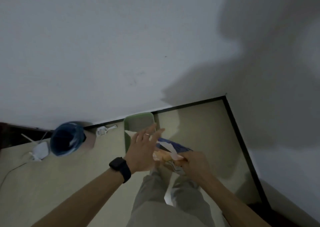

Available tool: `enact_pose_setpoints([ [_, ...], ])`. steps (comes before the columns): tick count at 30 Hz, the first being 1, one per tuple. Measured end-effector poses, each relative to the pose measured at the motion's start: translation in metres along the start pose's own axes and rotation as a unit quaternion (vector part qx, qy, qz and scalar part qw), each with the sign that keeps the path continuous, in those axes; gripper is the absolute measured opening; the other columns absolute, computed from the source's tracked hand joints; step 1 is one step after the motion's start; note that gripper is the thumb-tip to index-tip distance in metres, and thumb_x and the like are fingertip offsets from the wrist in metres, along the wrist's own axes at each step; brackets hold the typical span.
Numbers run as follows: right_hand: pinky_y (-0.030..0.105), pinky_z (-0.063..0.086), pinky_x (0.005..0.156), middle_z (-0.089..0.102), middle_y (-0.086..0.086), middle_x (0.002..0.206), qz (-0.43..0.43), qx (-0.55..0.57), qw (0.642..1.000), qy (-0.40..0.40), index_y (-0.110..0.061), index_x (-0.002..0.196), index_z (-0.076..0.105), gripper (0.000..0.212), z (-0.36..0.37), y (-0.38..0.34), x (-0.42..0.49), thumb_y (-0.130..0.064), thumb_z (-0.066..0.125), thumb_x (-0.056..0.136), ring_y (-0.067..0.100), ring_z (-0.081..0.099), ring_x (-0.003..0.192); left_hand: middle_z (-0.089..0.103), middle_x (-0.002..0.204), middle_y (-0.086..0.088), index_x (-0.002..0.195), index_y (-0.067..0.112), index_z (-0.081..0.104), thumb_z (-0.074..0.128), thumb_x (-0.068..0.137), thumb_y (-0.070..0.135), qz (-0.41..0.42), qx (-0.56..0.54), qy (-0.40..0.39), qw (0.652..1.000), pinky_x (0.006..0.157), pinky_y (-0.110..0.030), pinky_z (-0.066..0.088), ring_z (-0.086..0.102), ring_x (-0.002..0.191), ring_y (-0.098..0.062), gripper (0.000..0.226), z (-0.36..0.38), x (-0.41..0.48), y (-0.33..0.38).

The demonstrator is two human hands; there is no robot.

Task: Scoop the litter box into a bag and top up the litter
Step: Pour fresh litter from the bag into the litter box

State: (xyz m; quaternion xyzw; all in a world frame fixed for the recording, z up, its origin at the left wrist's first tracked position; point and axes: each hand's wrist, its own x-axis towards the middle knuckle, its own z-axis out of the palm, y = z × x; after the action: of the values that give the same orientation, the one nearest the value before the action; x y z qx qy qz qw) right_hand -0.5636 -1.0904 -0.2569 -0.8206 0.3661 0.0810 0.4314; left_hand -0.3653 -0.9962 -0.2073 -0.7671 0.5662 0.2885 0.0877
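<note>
A green litter box (138, 121) sits on the floor against the wall, partly hidden by my hands. My right hand (194, 164) grips the top of a blue and orange litter bag (171, 150) held in front of my legs. My left hand (143, 148), with a ring and a black watch on the wrist, has straight fingers beside the bag's upper left side, over the box. A white scoop (103, 130) lies on the floor by the wall, left of the box. A bin lined with a blue bag (67, 138) stands further left.
A white device with cables (40, 150) lies on the floor left of the bin. White walls meet at a corner to the right, edged by a dark skirting strip (242, 140). My legs stand below the bag on the pale floor.
</note>
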Motion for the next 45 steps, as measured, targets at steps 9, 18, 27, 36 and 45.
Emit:
enact_pose_setpoints([
  [9, 0.015, 0.038, 0.055, 0.065, -0.004, 0.071, -0.006, -0.066, 0.997, 0.040, -0.021, 0.089, 0.072, 0.027, 0.063, -0.031, 0.000, -0.027, 0.047, 0.097, 0.008, 0.052, 0.059, 0.071, 0.107, -0.001, 0.105, 0.021, 0.069, 0.049, 0.098, 0.017, 0.231, 0.232, -0.032, 0.944, 0.104, -0.038, 0.035, 0.064, 0.101, -0.023, 0.021, 0.037, 0.024, -0.027],
  [18, 0.045, 0.027, 0.117, 0.011, -0.001, 0.164, 0.219, -0.013, 0.976, -0.011, -0.031, 0.156, -0.002, 0.130, 0.187, 0.027, -0.006, -0.083, 0.064, 0.056, 0.025, 0.017, 0.149, 0.063, 0.054, 0.007, 0.075, 0.024, 0.073, 0.048, 0.069, 0.015, 0.403, 0.158, 0.086, 0.898, 0.082, -0.027, 0.035, 0.056, 0.049, -0.016, 0.027, 0.029, 0.005, -0.136],
  [27, 0.043, 0.028, 0.117, 0.021, 0.007, 0.162, 0.174, 0.014, 0.983, -0.056, -0.019, 0.156, -0.009, 0.131, 0.249, 0.004, 0.114, -0.061, 0.078, 0.069, 0.032, 0.027, 0.145, 0.064, 0.060, 0.002, 0.081, 0.015, 0.071, 0.056, 0.078, 0.007, 0.393, 0.146, 0.086, 0.904, 0.092, -0.031, 0.044, 0.061, 0.055, -0.018, 0.017, -0.018, -0.013, -0.204],
  [36, 0.040, 0.051, 0.087, 0.061, 0.017, 0.120, 0.160, 0.074, 0.984, -0.038, -0.010, 0.138, 0.039, 0.079, 0.282, -0.028, 0.176, -0.043, 0.075, 0.075, 0.034, 0.062, 0.103, 0.068, 0.063, 0.003, 0.091, 0.015, 0.077, 0.049, 0.078, 0.008, 0.326, 0.146, 0.135, 0.924, 0.090, -0.030, 0.044, 0.063, 0.059, -0.019, 0.032, -0.037, -0.007, -0.243],
  [45, 0.034, 0.048, 0.076, 0.062, 0.012, 0.118, 0.227, -0.046, 0.970, -0.077, -0.010, 0.137, 0.035, 0.047, 0.308, -0.002, 0.163, -0.034, 0.049, 0.099, 0.029, 0.062, 0.100, 0.072, 0.067, 0.010, 0.096, 0.037, 0.071, 0.047, 0.085, 0.024, 0.211, 0.078, 0.085, 0.971, 0.065, -0.021, 0.045, 0.059, 0.051, -0.018, 0.029, 0.064, 0.084, -0.274],
])
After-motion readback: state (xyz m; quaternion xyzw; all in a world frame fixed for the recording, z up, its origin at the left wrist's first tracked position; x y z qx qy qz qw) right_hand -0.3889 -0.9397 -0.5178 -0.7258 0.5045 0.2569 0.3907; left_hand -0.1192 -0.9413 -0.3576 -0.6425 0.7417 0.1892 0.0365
